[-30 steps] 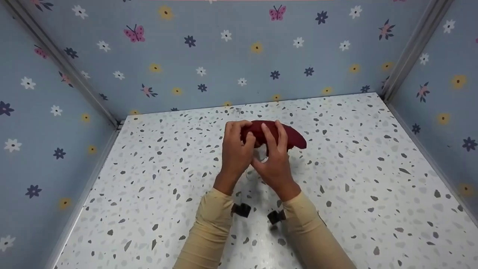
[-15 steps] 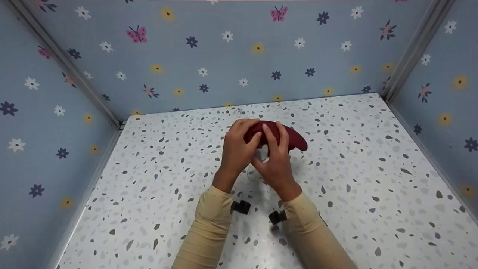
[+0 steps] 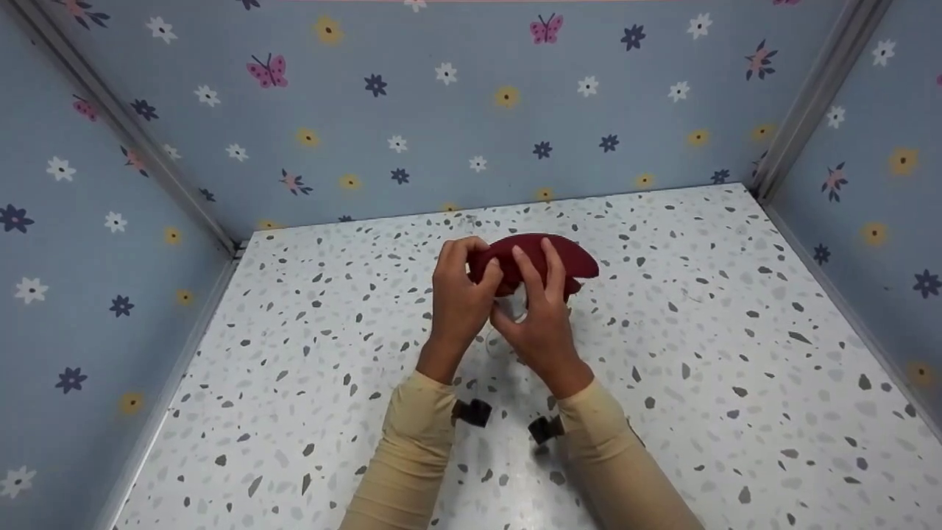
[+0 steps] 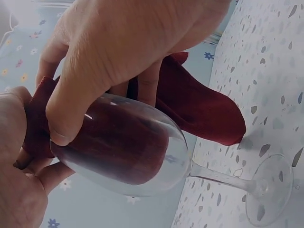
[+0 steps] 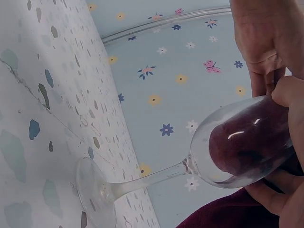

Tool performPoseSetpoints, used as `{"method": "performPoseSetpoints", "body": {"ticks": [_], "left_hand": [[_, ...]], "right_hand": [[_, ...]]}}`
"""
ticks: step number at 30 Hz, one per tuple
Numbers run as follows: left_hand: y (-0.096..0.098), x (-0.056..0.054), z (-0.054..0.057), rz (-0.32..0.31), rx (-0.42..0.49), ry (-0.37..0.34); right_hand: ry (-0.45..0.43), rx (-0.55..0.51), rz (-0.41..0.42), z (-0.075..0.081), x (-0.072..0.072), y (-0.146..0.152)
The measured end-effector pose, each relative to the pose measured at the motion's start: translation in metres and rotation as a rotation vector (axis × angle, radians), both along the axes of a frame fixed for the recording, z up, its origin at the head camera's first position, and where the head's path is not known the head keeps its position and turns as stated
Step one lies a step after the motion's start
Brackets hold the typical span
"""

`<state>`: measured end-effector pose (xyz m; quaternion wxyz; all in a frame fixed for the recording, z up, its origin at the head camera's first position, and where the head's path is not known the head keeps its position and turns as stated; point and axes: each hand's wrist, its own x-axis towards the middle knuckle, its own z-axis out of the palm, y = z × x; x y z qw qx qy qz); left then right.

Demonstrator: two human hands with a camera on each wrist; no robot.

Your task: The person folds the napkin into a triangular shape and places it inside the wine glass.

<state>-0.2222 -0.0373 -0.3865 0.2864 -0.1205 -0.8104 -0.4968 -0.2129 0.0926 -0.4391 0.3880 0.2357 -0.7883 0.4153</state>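
A clear stemmed wine glass (image 4: 175,175) stands with its foot at the tabletop, its bowl stuffed with part of a dark red cloth (image 3: 578,258). My left hand (image 3: 458,302) grips the bunched cloth at the rim, fingers curled over it. Around the upper bowl, my right hand (image 3: 544,327) holds the glass, its thumb near the rim in the left wrist view and two fingers lying on the cloth in the head view. The rest of the cloth drapes down outside, to the right. From above, hands and cloth hide most of the glass.
The speckled white tabletop (image 3: 294,397) spreads around both arms. Blue panels with flowers and butterflies (image 3: 434,110) close off the back and both sides, with metal strips (image 3: 817,103) at the corners. Black camera mounts (image 3: 478,412) stick out from the wrists.
The left hand moved slightly right, then back left. The cloth's draped end has lifted a little and its top now bulges higher. The right hand has barely moved.
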Motion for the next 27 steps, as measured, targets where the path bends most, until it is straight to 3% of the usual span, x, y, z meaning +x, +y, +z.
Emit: {"method": "performPoseSetpoints", "body": {"ticks": [6, 13, 22, 27], "left_hand": [[-0.0026, -0.0012, -0.0043, 0.002, 0.075, -0.003], [-0.0026, -0.0006, -0.003, -0.069, 0.139, -0.019], [-0.006, 0.0032, 0.002, -0.08, 0.019, 0.032], [-0.0065, 0.0032, 0.0041, -0.087, -0.023, 0.014]], "right_hand": [[-0.002, 0.001, 0.001, -0.0006, -0.0011, 0.0015], [-0.005, -0.016, -0.001, -0.0007, -0.0008, 0.0023], [0.002, 0.02, -0.01, -0.0007, 0.0, -0.0004], [0.01, 0.041, -0.022, 0.0, 0.0006, 0.001]]}}
